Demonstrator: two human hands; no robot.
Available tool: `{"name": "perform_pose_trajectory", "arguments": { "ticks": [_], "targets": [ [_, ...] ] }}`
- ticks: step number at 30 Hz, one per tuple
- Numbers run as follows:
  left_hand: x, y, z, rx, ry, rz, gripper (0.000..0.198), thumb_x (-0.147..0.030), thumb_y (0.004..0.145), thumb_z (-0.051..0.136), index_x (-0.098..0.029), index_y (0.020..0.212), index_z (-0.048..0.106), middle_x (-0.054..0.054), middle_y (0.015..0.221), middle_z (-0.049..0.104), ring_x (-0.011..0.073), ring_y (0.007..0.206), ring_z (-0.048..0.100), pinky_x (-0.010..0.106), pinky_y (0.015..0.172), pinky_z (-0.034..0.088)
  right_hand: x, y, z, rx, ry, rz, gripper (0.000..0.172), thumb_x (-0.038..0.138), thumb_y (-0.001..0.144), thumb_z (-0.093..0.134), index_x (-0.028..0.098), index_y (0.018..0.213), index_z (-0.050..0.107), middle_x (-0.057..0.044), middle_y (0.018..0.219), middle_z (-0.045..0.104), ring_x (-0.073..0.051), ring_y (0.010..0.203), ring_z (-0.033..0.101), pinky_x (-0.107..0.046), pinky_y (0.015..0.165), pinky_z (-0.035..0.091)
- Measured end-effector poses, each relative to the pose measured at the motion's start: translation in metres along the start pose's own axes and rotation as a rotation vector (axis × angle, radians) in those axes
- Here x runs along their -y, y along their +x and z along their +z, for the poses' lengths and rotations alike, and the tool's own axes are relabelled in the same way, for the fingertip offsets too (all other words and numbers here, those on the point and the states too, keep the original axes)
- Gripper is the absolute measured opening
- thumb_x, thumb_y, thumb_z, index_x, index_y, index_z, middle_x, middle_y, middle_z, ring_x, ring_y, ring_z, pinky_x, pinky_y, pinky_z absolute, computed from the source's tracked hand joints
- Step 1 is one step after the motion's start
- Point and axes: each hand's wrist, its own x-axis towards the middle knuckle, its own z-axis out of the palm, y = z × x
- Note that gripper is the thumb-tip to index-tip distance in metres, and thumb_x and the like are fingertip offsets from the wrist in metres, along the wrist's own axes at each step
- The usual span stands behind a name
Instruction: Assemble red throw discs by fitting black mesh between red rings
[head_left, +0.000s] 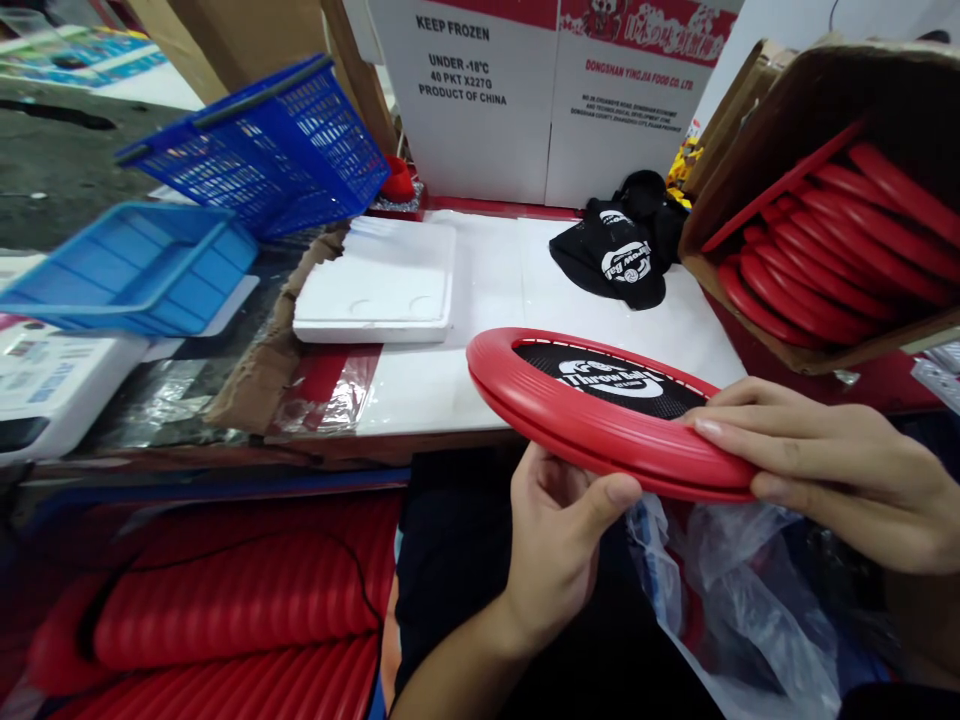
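Observation:
Two stacked red ring discs (600, 425) with a black mesh centre printed in white sit level in front of me. My left hand (559, 535) grips their near rim from below, thumb on top. My right hand (832, 470) clasps the right edge, fingers laid over the rim. A clear plastic bag (742, 590) hangs under the discs near my right hand.
A cardboard box (750, 290) at the right holds several red rings on edge. More red rings (232, 610) lie stacked at lower left. On the white table (487, 290) are black mesh pieces (615, 255), a white foam tray (379, 285) and blue baskets (277, 150).

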Motion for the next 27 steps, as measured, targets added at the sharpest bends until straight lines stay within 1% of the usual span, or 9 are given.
{"name": "perform_pose_trajectory", "arguments": {
  "ticks": [6, 10, 13, 15, 17, 20, 22, 24, 27],
  "targets": [
    [-0.001, 0.001, -0.002, 0.001, -0.02, -0.003, 0.045, -0.037, 0.075, 0.098, -0.018, 0.109, 0.074, 0.008, 0.106, 0.081, 0.0261, 0.109, 0.077, 0.045, 0.109, 0.058, -0.001, -0.001, 0.001, 0.006, -0.058, -0.057, 0.061, 0.018, 0.098, 0.064, 0.035, 0.157, 0.057, -0.004, 0.139, 0.075, -0.031, 0.124, 0.07, -0.047, 0.1, 0.065],
    [-0.002, 0.006, -0.002, 0.011, -0.026, 0.019, 0.045, -0.039, 0.078, 0.096, -0.018, 0.111, 0.074, 0.009, 0.105, 0.081, 0.0259, 0.106, 0.078, 0.043, 0.104, 0.061, -0.005, -0.009, 0.019, -0.025, -0.124, -0.102, 0.067, 0.025, 0.1, 0.067, 0.03, 0.164, 0.048, -0.008, 0.146, 0.07, -0.033, 0.129, 0.066, -0.05, 0.105, 0.063],
    [-0.003, 0.01, -0.002, 0.033, -0.002, 0.028, 0.038, -0.041, 0.08, 0.093, -0.019, 0.106, 0.075, 0.009, 0.109, 0.081, 0.0258, 0.105, 0.078, 0.042, 0.101, 0.063, -0.009, -0.014, 0.04, -0.122, -0.228, -0.145, 0.087, 0.038, 0.091, 0.081, 0.027, 0.167, 0.042, -0.012, 0.145, 0.07, -0.037, 0.126, 0.068, -0.054, 0.104, 0.063],
    [-0.009, 0.014, -0.005, 0.067, 0.074, 0.042, 0.034, -0.044, 0.084, 0.09, -0.02, 0.103, 0.076, 0.008, 0.105, 0.081, 0.025, 0.102, 0.078, 0.04, 0.097, 0.063, -0.012, -0.015, 0.049, -0.228, -0.329, -0.187, 0.094, 0.03, 0.085, 0.087, 0.026, 0.167, 0.041, -0.013, 0.14, 0.073, -0.037, 0.12, 0.071, -0.055, 0.1, 0.064],
    [-0.024, 0.022, -0.009, 0.167, 0.297, 0.089, 0.029, -0.045, 0.086, 0.088, -0.021, 0.097, 0.078, 0.006, 0.091, 0.079, 0.0233, 0.09, 0.077, 0.036, 0.087, 0.064, -0.016, -0.012, 0.048, -0.329, -0.404, -0.218, 0.092, 0.017, 0.084, 0.084, 0.025, 0.167, 0.043, -0.012, 0.135, 0.075, -0.036, 0.113, 0.073, -0.053, 0.097, 0.064],
    [-0.059, 0.049, -0.014, 0.274, 0.781, 0.452, 0.026, -0.041, 0.077, 0.095, -0.023, 0.08, 0.077, 0.004, 0.077, 0.074, 0.0221, 0.074, 0.071, 0.035, 0.078, 0.06, -0.025, -0.002, 0.029, -0.417, -0.389, -0.178, 0.081, 0.015, 0.086, 0.081, 0.027, 0.161, 0.052, -0.009, 0.129, 0.076, -0.034, 0.107, 0.075, -0.05, 0.095, 0.063],
    [-0.085, 0.079, -0.007, 0.266, 1.016, 0.765, 0.033, -0.047, 0.072, 0.098, -0.025, 0.081, 0.076, 0.007, 0.087, 0.075, 0.0269, 0.087, 0.071, 0.039, 0.084, 0.058, -0.035, 0.01, 0.007, -0.428, -0.348, -0.118, 0.069, 0.02, 0.088, 0.081, 0.03, 0.153, 0.061, -0.007, 0.127, 0.077, -0.031, 0.105, 0.076, -0.047, 0.096, 0.063],
    [-0.105, 0.116, 0.008, 0.396, 1.229, 0.873, 0.044, -0.065, 0.078, 0.087, -0.025, 0.088, 0.074, 0.01, 0.095, 0.074, 0.0302, 0.099, 0.069, 0.04, 0.087, 0.055, -0.047, 0.027, -0.017, -0.419, -0.322, -0.075, 0.057, 0.028, 0.09, 0.08, 0.031, 0.145, 0.067, -0.005, 0.124, 0.078, -0.028, 0.103, 0.077, -0.043, 0.094, 0.064],
    [-0.121, 0.174, 0.04, 0.6, 1.459, 0.857, 0.056, -0.078, 0.091, 0.065, -0.023, 0.081, 0.066, 0.006, 0.076, 0.066, 0.0261, 0.084, 0.066, 0.037, 0.077, 0.049, -0.066, 0.062, -0.05, -0.402, -0.279, -0.009, 0.044, 0.037, 0.095, 0.075, 0.028, 0.138, 0.07, -0.003, 0.117, 0.08, -0.025, 0.098, 0.077, -0.039, 0.089, 0.065]
  ]
}}
